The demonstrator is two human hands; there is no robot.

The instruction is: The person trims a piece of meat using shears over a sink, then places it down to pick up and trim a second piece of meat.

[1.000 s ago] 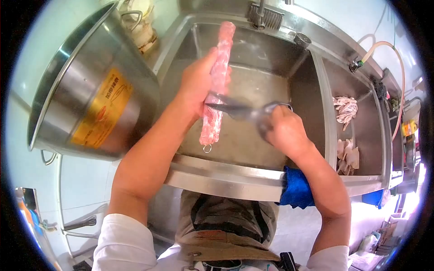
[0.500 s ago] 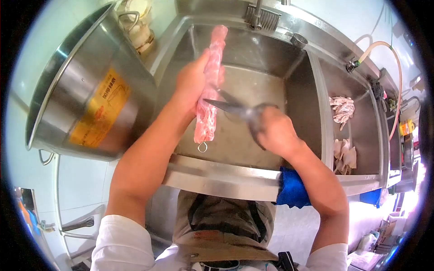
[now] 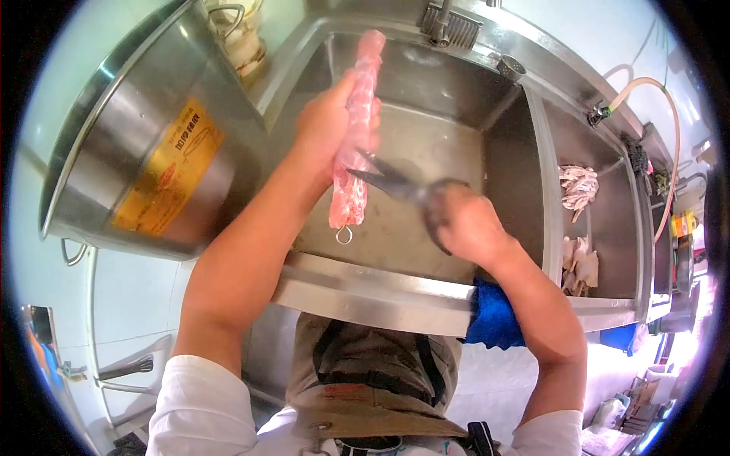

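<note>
My left hand [image 3: 327, 120] is wrapped round a long meat skewer [image 3: 360, 106], pink raw meat packed along a metal rod, held slanting over the sink basin [image 3: 433, 144]. A wire ring [image 3: 344, 235] sticks out at the skewer's near end. In my right hand [image 3: 470, 226] is a pair of dark scissors [image 3: 391, 184], its handles closed in by my fingers. The scissor blades are spread, pointing left, with their tips at the lower part of the meat. My right hand and the scissor handles are slightly blurred.
A large metal pot [image 3: 84, 175] with a yellow label stands left of the sink. In the right-hand basin lie two piles of pale meat pieces [image 3: 579, 186]. A blue cloth [image 3: 494, 315] hangs over the front rim, and a hose [image 3: 669, 137] curves at the right.
The ring end of the skewer shows slightly higher in the view. The spread scissor blades stay at the lower part of the meat, and both hands keep their hold.
</note>
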